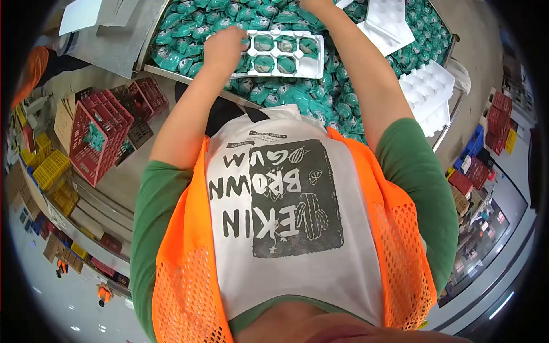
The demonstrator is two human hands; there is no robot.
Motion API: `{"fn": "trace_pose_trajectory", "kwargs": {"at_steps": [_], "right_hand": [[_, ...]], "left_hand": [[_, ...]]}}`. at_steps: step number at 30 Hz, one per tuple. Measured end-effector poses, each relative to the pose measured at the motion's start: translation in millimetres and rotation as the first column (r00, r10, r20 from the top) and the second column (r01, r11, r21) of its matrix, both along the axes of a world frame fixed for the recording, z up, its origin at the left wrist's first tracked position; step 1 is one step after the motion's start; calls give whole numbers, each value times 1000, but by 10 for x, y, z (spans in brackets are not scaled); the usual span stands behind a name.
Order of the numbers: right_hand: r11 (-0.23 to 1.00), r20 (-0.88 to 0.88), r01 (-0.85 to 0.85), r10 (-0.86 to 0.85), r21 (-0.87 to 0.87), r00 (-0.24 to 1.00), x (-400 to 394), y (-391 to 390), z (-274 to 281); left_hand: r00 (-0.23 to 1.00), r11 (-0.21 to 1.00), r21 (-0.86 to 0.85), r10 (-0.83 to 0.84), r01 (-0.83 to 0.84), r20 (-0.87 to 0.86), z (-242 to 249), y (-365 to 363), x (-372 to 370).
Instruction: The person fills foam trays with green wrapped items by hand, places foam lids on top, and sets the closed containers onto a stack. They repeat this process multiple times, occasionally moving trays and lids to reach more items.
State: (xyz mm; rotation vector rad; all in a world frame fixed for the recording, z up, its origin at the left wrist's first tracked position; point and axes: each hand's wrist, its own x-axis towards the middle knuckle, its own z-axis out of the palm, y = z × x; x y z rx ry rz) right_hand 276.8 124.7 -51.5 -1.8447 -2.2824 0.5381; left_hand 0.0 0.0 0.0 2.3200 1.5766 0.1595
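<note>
A white molded tray (312,64) with two rows of round cups lies on a large heap of green-wrapped small packets (189,34). Several of its cups hold a green packet. My left hand (226,50) is at the tray's left end, its fingers curled over the rim and the end cups; whether a packet is also under the fingers is hidden. My right hand (314,4) reaches over the heap at the top edge of view. Its fingers are cut off there, so what they touch cannot be seen.
Stacked white trays lie at the upper right (384,23) and right edge (428,94) of the metal table (137,48). White boxes (94,14) stand upper left. Red crates (98,137) and yellow crates (50,168) are on the left. Another person's orange sleeve (31,71) shows far left.
</note>
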Motion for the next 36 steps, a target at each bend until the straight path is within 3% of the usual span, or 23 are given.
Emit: {"fn": "trace_pose_trajectory", "kwargs": {"at_steps": [2, 3, 5, 8, 9, 11, 12, 14, 16, 18, 21, 22, 25, 26, 28, 29, 31, 32, 35, 36], "right_hand": [[983, -257, 118, -79, 141, 963, -30, -199, 178], [987, -443, 163, -145, 2, 885, 34, -346, 322], [951, -759, 184, -311, -250, 572, 24, -610, 686], [964, -693, 262, -154, 51, 704, -87, -1135, 1206], [965, -660, 262, -190, 10, 727, -134, -1296, 1490], [968, -713, 235, -103, 89, 694, -193, -1559, 1727], [975, -758, 217, -110, 43, 643, -178, -1648, 1743], [986, -839, 159, -120, -40, 531, -172, -1804, 1676], [981, -902, 174, -151, -86, 405, -183, -1888, 1530], [986, -933, 152, -118, -70, 340, -174, -1889, 1405], [879, -872, -54, -461, -475, 164, -81, -2022, 1490], [867, -829, -25, -466, -497, 310, -69, -2053, 1487], [891, -769, 73, -426, -448, 476, -60, -2119, 1353], [880, -793, 66, -454, -470, 406, -52, -2149, 1312], [855, -820, 44, -509, -517, 260, -23, -2231, 1205], [866, -807, 91, -493, -493, 325, -10, -2286, 1096], [883, -762, 181, -466, -433, 450, -1, -2383, 893], [960, -537, 279, -256, -40, 804, -7, -2429, 867], [948, -395, 318, -297, -13, 869, 16, -2499, 804], [962, -325, 268, -238, 49, 915, 4, -2505, 826]], "left_hand": [[1000, 1000, 7, 8, -8, -12, 14, -18, -13], [1000, 1000, -1, 6, -6, 26, -55, -43, 49], [999, 999, 32, -12, 10, 50, -117, -20, 36], [999, 998, 38, -50, 50, 1, 71, -27, 60], [997, 996, 53, -76, 77, -14, 136, -36, 92], [934, 985, 149, -138, 93, 330, 347, -72, 241], [851, 988, 141, -132, 68, 509, 583, -138, 423], [584, 984, -124, 27, 127, 811, 747, -234, 539], [280, 761, -507, 425, 405, 861, 752, -315, 545], [280, 737, -539, 461, 409, 842, 771, -371, 543], [372, 750, -539, 410, 383, 833, 766, -427, 548], [417, 762, -532, 376, 369, 828, 765, -445, 547], [697, 887, -406, 148, 220, 702, 780, -482, 573], [728, 930, -320, 92, 182, 680, 628, -456, 580], [832, 911, -371, 61, 179, 551, 557, -391, 546], [876, 901, -397, 43, 174, 481, 516, -359, 525], [827, 967, -196, -28, 166, 562, 193, -355, 500], [801, 984, -91, -71, 155, 595, 30, -351, 478], [838, 992, 13, -111, 123, 535, 14, -316, 471], [850, 991, 34, -129, 130, 511, 13, -306, 473]]}}
